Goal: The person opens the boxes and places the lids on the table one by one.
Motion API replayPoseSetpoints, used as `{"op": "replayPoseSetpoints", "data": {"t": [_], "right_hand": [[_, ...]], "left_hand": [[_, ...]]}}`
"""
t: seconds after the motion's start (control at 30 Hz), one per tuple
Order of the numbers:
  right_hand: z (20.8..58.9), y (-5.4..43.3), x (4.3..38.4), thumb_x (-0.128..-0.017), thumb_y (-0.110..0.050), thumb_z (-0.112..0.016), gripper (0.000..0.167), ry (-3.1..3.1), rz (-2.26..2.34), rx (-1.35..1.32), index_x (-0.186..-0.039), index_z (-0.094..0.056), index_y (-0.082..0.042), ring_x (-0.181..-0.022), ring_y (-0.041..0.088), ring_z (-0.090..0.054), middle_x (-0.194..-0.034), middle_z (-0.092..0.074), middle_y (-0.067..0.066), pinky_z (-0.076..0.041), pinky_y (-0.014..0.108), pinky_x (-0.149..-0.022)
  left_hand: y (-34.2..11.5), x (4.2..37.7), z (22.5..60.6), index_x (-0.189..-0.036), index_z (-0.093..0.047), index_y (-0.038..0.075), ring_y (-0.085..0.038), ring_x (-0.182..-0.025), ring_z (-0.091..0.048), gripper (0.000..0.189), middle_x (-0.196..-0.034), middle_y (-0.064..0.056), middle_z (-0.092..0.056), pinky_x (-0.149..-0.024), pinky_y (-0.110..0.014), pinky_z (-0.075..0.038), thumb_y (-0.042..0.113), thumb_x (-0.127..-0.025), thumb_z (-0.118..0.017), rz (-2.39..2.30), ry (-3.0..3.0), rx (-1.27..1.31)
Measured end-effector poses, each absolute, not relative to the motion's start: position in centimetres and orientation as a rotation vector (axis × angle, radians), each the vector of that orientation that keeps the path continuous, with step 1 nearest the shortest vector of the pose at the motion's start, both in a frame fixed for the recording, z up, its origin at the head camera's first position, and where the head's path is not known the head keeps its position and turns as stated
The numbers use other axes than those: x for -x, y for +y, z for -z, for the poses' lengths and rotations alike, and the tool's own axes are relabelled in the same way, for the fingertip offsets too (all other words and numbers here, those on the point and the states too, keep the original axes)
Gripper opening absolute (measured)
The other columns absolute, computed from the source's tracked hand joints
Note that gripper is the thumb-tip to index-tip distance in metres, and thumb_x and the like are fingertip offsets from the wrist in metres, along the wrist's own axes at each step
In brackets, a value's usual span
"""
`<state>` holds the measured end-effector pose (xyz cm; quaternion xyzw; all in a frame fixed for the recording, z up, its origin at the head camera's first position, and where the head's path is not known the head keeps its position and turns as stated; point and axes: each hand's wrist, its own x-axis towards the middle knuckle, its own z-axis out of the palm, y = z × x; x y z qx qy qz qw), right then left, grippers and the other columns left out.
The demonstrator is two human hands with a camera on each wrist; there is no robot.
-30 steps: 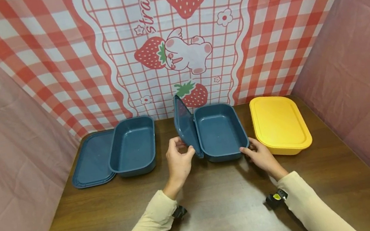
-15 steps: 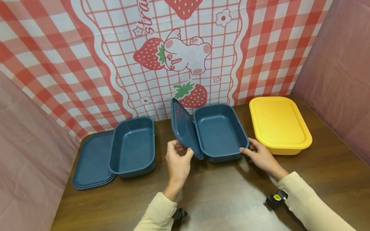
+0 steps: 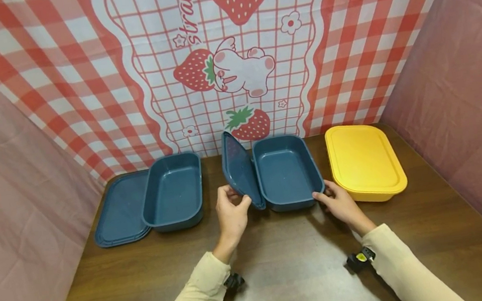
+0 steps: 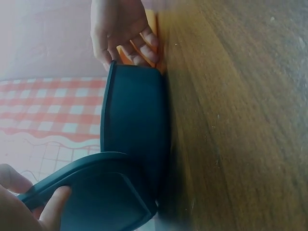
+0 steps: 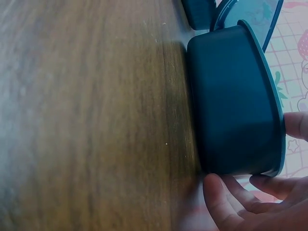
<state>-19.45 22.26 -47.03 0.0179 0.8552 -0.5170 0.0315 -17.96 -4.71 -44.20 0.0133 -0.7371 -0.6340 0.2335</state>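
In the head view my left hand [image 3: 233, 211] pinches the edge of a dark blue lid [image 3: 240, 170], thumb on one face and fingers behind. The lid stands tilted on its edge against the left side of a dark blue container [image 3: 286, 175], which has nothing in it. My right hand [image 3: 340, 203] holds that container's near right corner, thumb at the rim and fingers along the outer wall. In the right wrist view its fingertips [image 5: 215, 185] touch the container wall [image 5: 231, 101]. The left wrist view shows the left thumb [image 4: 57, 204] on the lid [image 4: 101, 197].
To the left, a second blue container [image 3: 173, 191] partly overlaps a flat blue lid [image 3: 122, 210] on the wooden table [image 3: 283, 276]. A yellow lidded container [image 3: 365, 160] stands right of my right hand. Behind is a checked strawberry cloth [image 3: 239, 65]; pink cloth [image 3: 451, 64] hangs at both sides.
The lid in my left hand has leaned a little further left and its top has come lower. My left hand has shifted slightly left and nearer. The right hand keeps its hold.
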Motion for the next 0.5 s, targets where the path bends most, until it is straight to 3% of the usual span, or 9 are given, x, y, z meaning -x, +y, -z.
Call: {"op": "replayPoseSetpoints", "data": {"t": [0.5], "right_hand": [[47.12,22.43,19.03,-0.097,-0.031,-0.06,0.057,2.634,1.533,-0.099,-0.138,-0.045,0.005,-0.078,0.016,-0.057,-0.097,-0.061,0.013,-0.053,0.026,-0.065]], "left_hand": [[-4.24,17.67,44.65,-0.103,-0.057,-0.004,-0.024,-0.082,-0.064,0.03,-0.095,-0.019,-0.065,-0.069,-0.021,-0.05,-0.007,-0.074,-0.063,1.812,-2.008,-0.137]]}}
